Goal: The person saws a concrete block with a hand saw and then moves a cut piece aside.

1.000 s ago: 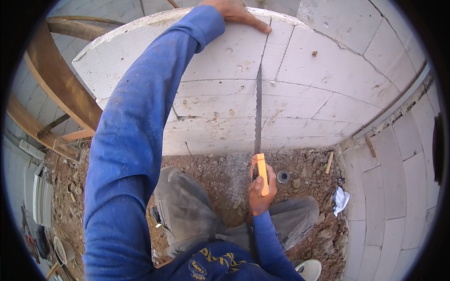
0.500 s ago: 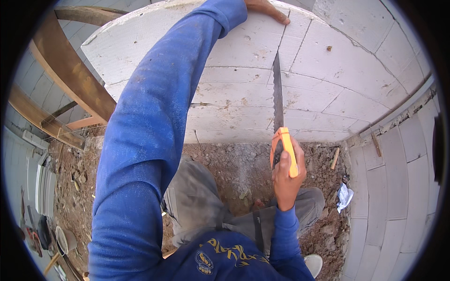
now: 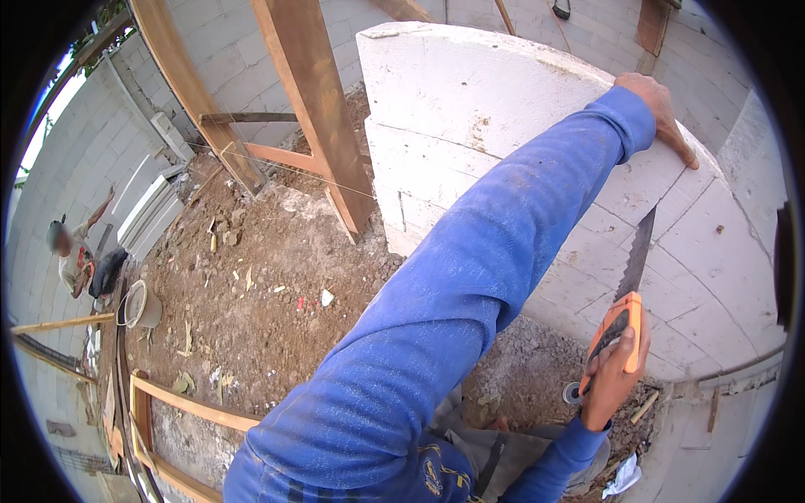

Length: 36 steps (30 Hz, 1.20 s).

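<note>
Head view: your right hand (image 3: 615, 379) grips the saw (image 3: 636, 264) by its orange-and-black handle (image 3: 617, 325), toothed metal blade (image 3: 642, 243) at the pitted white wall (image 3: 470, 101), below its curved top edge (image 3: 545, 60); your left hand (image 3: 660, 116) drapes over that edge, thumb (image 3: 684, 154) down, hidden fingers' grip unclear.

- White block wall (image 3: 470, 92), upright, thin dark lines across its face.
- Orange-and-black-handled handsaw (image 3: 631, 292), toothed grey metal blade slanting, tip up at one such line.
</note>
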Available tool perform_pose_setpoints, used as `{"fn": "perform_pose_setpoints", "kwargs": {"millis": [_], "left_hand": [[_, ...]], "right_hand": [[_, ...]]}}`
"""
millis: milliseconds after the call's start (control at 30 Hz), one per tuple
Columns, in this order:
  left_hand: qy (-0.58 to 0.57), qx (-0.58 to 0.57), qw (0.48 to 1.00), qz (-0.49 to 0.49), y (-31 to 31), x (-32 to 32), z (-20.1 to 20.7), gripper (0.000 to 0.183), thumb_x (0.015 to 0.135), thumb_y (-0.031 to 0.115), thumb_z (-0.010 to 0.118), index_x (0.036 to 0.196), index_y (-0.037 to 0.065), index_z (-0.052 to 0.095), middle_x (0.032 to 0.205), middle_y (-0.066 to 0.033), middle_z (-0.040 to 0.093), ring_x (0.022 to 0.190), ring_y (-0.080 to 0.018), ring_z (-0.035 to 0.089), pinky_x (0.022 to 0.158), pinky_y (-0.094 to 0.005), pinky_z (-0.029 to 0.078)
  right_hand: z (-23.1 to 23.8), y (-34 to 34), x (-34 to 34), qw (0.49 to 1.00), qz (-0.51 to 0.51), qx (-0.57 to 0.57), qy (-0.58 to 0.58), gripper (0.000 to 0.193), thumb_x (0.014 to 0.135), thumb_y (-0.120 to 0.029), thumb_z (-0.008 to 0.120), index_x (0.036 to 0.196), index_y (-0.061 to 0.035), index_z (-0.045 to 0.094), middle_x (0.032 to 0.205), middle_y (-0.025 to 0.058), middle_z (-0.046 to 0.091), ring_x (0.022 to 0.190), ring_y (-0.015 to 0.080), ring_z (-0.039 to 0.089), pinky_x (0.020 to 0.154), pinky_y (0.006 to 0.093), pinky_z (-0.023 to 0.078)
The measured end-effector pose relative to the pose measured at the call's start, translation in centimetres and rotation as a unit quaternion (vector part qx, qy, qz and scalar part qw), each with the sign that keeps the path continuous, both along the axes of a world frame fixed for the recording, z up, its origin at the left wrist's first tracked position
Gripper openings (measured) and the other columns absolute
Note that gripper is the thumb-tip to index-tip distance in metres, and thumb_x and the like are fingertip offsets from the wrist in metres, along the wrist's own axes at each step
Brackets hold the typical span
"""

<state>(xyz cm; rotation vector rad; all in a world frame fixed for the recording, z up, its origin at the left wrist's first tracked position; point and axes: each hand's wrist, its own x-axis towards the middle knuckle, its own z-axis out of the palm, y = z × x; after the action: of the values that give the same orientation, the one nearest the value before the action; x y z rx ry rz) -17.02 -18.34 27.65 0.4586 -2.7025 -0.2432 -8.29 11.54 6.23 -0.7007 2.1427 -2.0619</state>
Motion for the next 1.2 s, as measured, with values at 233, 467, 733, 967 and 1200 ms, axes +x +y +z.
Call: {"fn": "perform_pose_setpoints", "kwargs": {"millis": [233, 467, 733, 967, 1200], "left_hand": [[0.028, -0.006, 1.0, 0.01, -0.2, -1.2, 0.0, 0.118, 0.038, 0.086, 0.082, 0.123, 0.005, 0.075, 0.123, -0.0174, 0.073, 0.116, -0.0339, 0.069, 0.103, -0.0374, 0.052], [0.04, -0.01, 0.999, 0.012, 0.4, -2.2, -0.7, 0.118, 0.037, 0.088, 0.079, 0.122, 0.006, 0.076, 0.124, -0.0153, 0.073, 0.117, -0.0312, 0.069, 0.105, -0.0368, 0.051], [0.04, -0.026, 0.999, 0.005, 0.0, -2.9, -1.0, 0.12, 0.037, 0.092, 0.077, 0.123, 0.009, 0.075, 0.126, -0.0149, 0.072, 0.117, -0.0313, 0.069, 0.104, -0.0367, 0.051], [0.032, -0.021, 0.999, 0.01, -1.1, -3.3, -1.3, 0.121, 0.038, 0.092, 0.077, 0.125, 0.009, 0.074, 0.128, -0.0154, 0.071, 0.12, -0.032, 0.067, 0.107, -0.0393, 0.047], [0.025, -0.023, 0.999, 0.018, -1.6, -4.2, -1.8, 0.121, 0.039, 0.092, 0.077, 0.127, 0.009, 0.073, 0.131, -0.016, 0.069, 0.123, -0.0326, 0.065, 0.11, -0.0419, 0.043]], "right_hand": [[-14.0, 10.9, 7.7, 0.993, -0.07, 0.085, 0.05, 0.058, 0.108, -0.039, 0.046, 0.145, 0.0047, 0.049, 0.058, -0.0001, 0.049, 0.044, 0.0047, 0.045, 0.041, 0.0221, 0.035], [2.4, -1.6, -2.1, 0.999, 0.034, 0.0, -0.033, 0.047, 0.11, -0.036, 0.047, 0.148, -0.0076, 0.05, 0.06, -0.0038, 0.036, 0.045, 0.0058, 0.035, 0.043, 0.0247, 0.034], [-15.7, 10.4, 7.3, 0.945, -0.068, 0.1, 0.305, 0.055, 0.108, -0.041, 0.049, 0.128, 0.0097, 0.058, 0.121, 0.0259, 0.066, 0.11, 0.0387, 0.066, 0.094, 0.0496, 0.054], [-1.6, 0.5, -0.3, 0.998, -0.044, 0.042, -0.01, 0.05, 0.111, -0.036, 0.042, 0.148, -0.0028, 0.047, 0.057, -0.001, 0.038, 0.045, 0.0065, 0.037, 0.041, 0.0262, 0.034], [-11.7, 6.6, 6.4, 0.96, -0.041, 0.057, 0.271, 0.058, 0.11, -0.043, 0.042, 0.131, 0.009, 0.059, 0.117, 0.0249, 0.068, 0.109, 0.0379, 0.067, 0.092, 0.0505, 0.054]]}}
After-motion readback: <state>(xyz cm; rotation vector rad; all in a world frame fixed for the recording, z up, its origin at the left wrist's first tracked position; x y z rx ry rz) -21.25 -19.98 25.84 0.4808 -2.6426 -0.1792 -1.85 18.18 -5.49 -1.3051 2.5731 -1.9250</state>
